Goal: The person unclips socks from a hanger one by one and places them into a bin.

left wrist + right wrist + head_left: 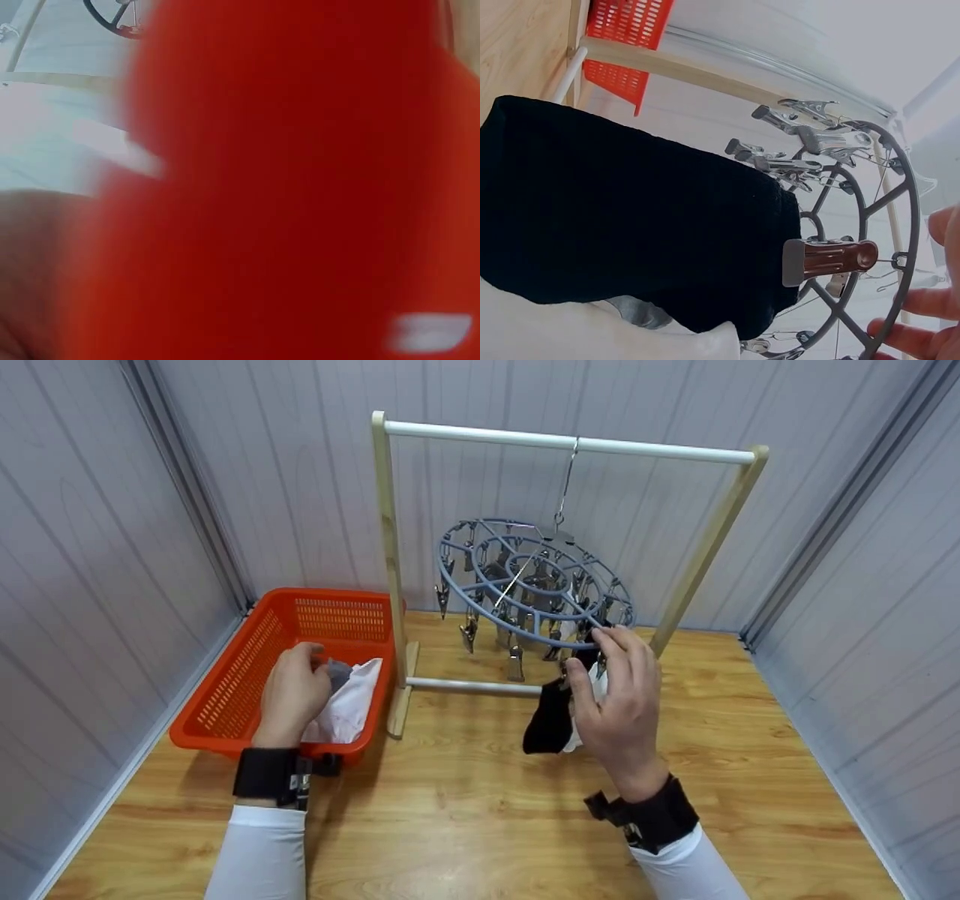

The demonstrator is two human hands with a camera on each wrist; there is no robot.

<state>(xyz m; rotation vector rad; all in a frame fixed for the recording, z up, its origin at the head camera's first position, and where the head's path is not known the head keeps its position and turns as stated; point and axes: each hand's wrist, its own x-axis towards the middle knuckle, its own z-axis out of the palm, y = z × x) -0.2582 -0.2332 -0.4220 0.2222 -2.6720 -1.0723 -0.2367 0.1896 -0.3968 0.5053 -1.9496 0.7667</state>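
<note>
My left hand hovers over the orange basket, its fingers loosely bent beside a grey cloth and a white cloth; no grip shows. The basket wall blocks most of the left wrist view. The fingers of my right hand touch the near right rim of a round grey clip hanger, which tilts down toward that hand. Beside the thumb hangs a black sock; in the right wrist view a metal clip grips its edge. A white cloth hangs behind it.
The hanger hooks onto the white bar of a wooden stand. Several metal clips dangle around its rings. A lower white bar crosses near the wooden floor. Pale panel walls enclose the sides and back.
</note>
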